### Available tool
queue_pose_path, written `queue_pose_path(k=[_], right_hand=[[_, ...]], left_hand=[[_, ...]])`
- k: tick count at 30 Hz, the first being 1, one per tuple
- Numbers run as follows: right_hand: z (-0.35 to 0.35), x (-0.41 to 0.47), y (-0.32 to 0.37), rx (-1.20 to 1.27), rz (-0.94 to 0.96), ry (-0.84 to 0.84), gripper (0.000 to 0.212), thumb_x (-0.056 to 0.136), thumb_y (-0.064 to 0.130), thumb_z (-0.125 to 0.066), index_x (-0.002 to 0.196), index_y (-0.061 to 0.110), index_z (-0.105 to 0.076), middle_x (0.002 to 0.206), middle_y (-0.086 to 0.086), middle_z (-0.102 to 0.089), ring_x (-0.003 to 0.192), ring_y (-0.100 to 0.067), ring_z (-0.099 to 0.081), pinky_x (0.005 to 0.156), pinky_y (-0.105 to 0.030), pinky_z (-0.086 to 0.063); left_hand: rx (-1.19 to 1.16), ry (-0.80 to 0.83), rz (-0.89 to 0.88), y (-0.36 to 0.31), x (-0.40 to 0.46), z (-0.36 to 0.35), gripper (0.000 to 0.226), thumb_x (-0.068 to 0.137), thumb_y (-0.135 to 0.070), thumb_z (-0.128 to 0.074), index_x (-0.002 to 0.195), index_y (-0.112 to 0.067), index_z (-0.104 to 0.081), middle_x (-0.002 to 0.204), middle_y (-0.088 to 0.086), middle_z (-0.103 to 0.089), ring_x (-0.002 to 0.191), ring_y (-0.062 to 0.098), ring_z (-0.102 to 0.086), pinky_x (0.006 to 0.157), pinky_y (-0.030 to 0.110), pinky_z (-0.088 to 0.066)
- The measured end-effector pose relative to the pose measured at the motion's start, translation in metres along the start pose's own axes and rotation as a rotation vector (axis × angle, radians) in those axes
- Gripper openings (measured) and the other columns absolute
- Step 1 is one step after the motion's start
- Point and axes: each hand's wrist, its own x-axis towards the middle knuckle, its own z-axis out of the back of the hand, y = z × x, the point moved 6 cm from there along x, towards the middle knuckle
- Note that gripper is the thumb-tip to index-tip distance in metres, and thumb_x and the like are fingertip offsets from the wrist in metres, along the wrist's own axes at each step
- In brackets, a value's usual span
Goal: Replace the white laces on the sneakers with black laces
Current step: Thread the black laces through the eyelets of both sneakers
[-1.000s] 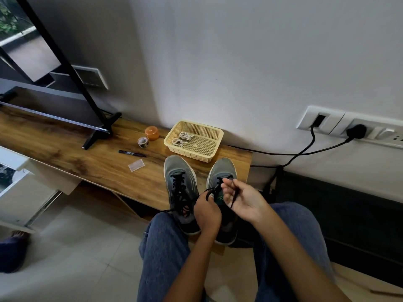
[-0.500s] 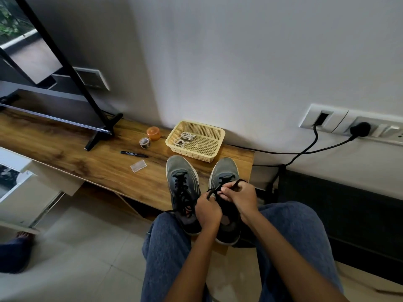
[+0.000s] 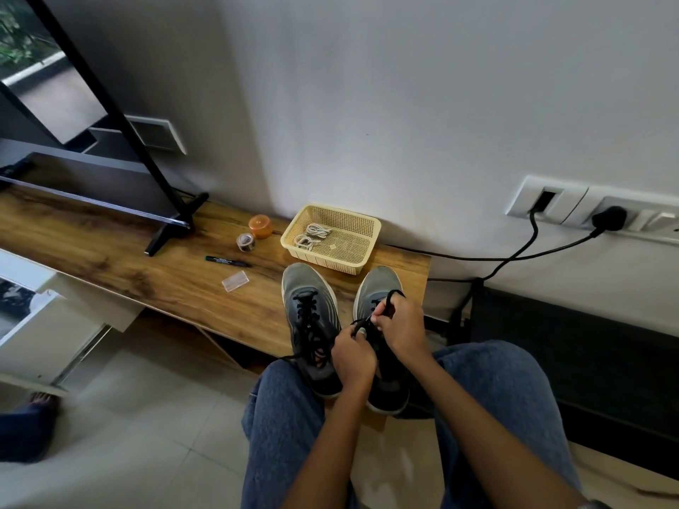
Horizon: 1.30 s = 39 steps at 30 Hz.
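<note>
Two grey sneakers stand side by side at the near end of the wooden shelf (image 3: 110,251). The left sneaker (image 3: 310,317) is threaded with a black lace, one loose end trailing over the shelf edge. Both hands work over the right sneaker (image 3: 376,288), hiding its middle. My right hand (image 3: 398,325) pinches a loop of the black lace (image 3: 395,293) above the shoe's tongue. My left hand (image 3: 352,352) grips another part of the same lace just below. The white laces (image 3: 312,236) lie coiled in the yellow basket (image 3: 362,229) behind the shoes.
On the shelf lie a black marker (image 3: 227,261), a clear plastic piece (image 3: 235,281), a tape roll (image 3: 245,241) and an orange lid (image 3: 260,226). A TV stand leg (image 3: 172,229) stands at left. Black cables (image 3: 514,251) run to wall sockets at right. Someone's foot (image 3: 42,400) shows at lower left.
My right hand turned from palm-up with the lace end to closed over the shoe, drawing the black lace into a loop. My left hand stayed gripping the lace.
</note>
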Motion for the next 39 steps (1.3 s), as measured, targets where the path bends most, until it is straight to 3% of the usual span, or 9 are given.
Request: queue_pose_path(k=[8, 16, 23, 26, 29, 32, 34, 37, 39], right_hand=[[-0.009, 0.005, -0.013, 0.002, -0.093, 0.005, 0.018, 0.081, -0.004, -0.058, 0.073, 0.011, -0.054, 0.074, -0.001, -0.064, 0.076, -0.016, -0.065, 0.076, -0.04, -0.056], [-0.009, 0.002, -0.009, -0.067, -0.092, -0.011, 0.031, 0.084, -0.009, -0.046, 0.064, 0.014, -0.043, 0.071, -0.006, -0.059, 0.074, -0.02, -0.062, 0.065, -0.03, -0.051], [-0.011, 0.0, -0.011, -0.207, -0.11, -0.069, 0.037, 0.094, 0.008, -0.048, 0.063, 0.017, -0.029, 0.067, -0.002, -0.043, 0.062, -0.015, -0.043, 0.047, -0.023, -0.024], [-0.013, 0.0, -0.01, -0.266, -0.098, -0.049, 0.042, 0.093, 0.006, -0.05, 0.062, 0.02, -0.027, 0.066, 0.002, -0.042, 0.06, -0.007, -0.036, 0.048, -0.02, -0.028], [-0.016, 0.0, -0.011, -0.247, -0.093, -0.041, 0.04, 0.092, 0.004, -0.053, 0.06, 0.016, -0.032, 0.062, 0.004, -0.039, 0.065, -0.011, -0.041, 0.053, -0.02, -0.031], [-0.016, 0.001, -0.018, -0.2, -0.111, -0.061, 0.035, 0.089, 0.006, -0.057, 0.062, 0.012, -0.036, 0.059, -0.001, -0.04, 0.058, -0.013, -0.037, 0.053, -0.027, -0.021], [-0.01, 0.001, -0.021, -0.13, -0.106, -0.072, 0.038, 0.087, 0.006, -0.06, 0.061, 0.015, -0.033, 0.058, 0.001, -0.04, 0.054, -0.008, -0.035, 0.052, -0.025, -0.027], [-0.005, 0.0, -0.02, 0.055, -0.12, -0.021, 0.023, 0.081, 0.003, -0.067, 0.077, 0.015, -0.048, 0.067, 0.005, -0.053, 0.061, 0.0, -0.049, 0.052, -0.005, -0.037], [-0.003, 0.001, -0.022, 0.14, -0.136, 0.013, 0.023, 0.081, 0.004, -0.07, 0.093, 0.016, -0.053, 0.076, 0.002, -0.063, 0.068, -0.004, -0.061, 0.059, -0.008, -0.046]], left_hand=[[0.001, 0.004, 0.003, 0.001, 0.0, -0.001, 0.027, 0.099, -0.015, -0.047, 0.117, -0.011, -0.067, 0.113, 0.009, -0.067, 0.103, 0.026, -0.061, 0.08, 0.031, -0.044], [-0.006, 0.007, 0.01, 0.001, 0.0, 0.0, 0.027, 0.098, -0.014, -0.048, 0.117, -0.011, -0.067, 0.114, 0.009, -0.067, 0.104, 0.027, -0.06, 0.083, 0.032, -0.044], [0.018, 0.019, -0.026, -0.002, -0.002, 0.002, 0.027, 0.098, -0.015, -0.048, 0.121, -0.012, -0.064, 0.117, 0.007, -0.066, 0.109, 0.024, -0.059, 0.084, 0.028, -0.041], [0.042, 0.028, -0.035, -0.002, -0.005, 0.001, 0.026, 0.098, -0.017, -0.05, 0.12, -0.013, -0.064, 0.116, 0.005, -0.066, 0.107, 0.022, -0.06, 0.082, 0.027, -0.041], [0.054, 0.013, -0.054, -0.003, -0.008, 0.001, 0.027, 0.099, -0.018, -0.049, 0.12, -0.014, -0.064, 0.115, 0.004, -0.066, 0.107, 0.022, -0.06, 0.082, 0.027, -0.042], [0.018, 0.002, -0.042, 0.0, -0.007, 0.001, 0.029, 0.101, -0.019, -0.04, 0.091, -0.01, -0.065, 0.098, 0.011, -0.066, 0.097, 0.029, -0.061, 0.077, 0.034, -0.042], [-0.017, -0.007, 0.005, 0.001, -0.005, 0.002, 0.036, 0.101, -0.017, -0.036, 0.07, -0.012, -0.051, 0.089, 0.017, -0.062, 0.092, 0.034, -0.06, 0.07, 0.036, -0.039], [-0.008, -0.028, 0.006, 0.0, -0.002, 0.006, 0.025, 0.1, -0.014, -0.041, 0.09, -0.01, -0.064, 0.1, 0.012, -0.065, 0.098, 0.031, -0.06, 0.071, 0.031, -0.037], [0.009, -0.029, -0.026, -0.004, 0.0, 0.008, 0.023, 0.098, -0.013, -0.046, 0.109, -0.012, -0.067, 0.106, 0.007, -0.066, 0.101, 0.026, -0.06, 0.074, 0.025, -0.038]])
